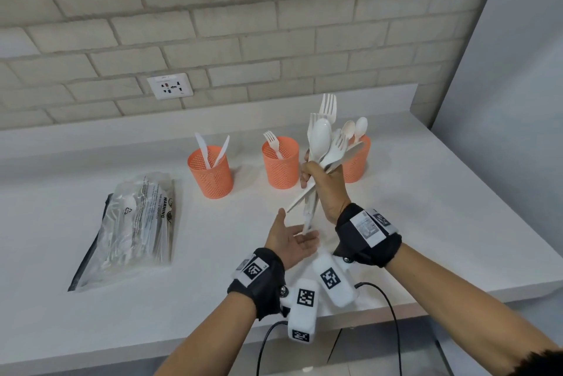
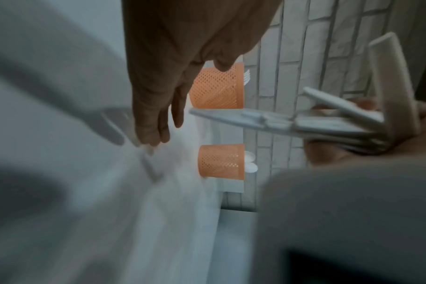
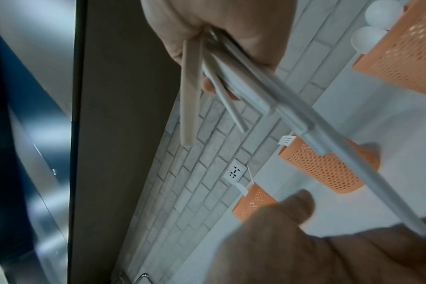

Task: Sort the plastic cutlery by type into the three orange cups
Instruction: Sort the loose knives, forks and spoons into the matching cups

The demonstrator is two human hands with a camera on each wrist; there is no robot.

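My right hand point(image 1: 315, 179) grips a mixed bundle of white plastic cutlery point(image 1: 324, 142) upright by the handles, with fork and spoon heads fanned out above the fist. The same bundle point(image 3: 234, 76) splays from my right hand point(image 3: 207, 28) in the right wrist view. My left hand point(image 1: 294, 240) lies open, palm up, just under the handle ends, and one handle tip reaches its fingers. Three orange mesh cups stand in a row behind. The left cup point(image 1: 210, 176) holds two knives, the middle cup point(image 1: 280, 168) one fork, and the right cup point(image 1: 356, 164) two spoons.
A clear plastic bag point(image 1: 134, 217) with more cutlery lies on the white counter point(image 1: 426, 208) at the left. A wall socket point(image 1: 170, 86) sits in the brick wall behind. The counter's front edge runs below my wrists, with black cables hanging there.
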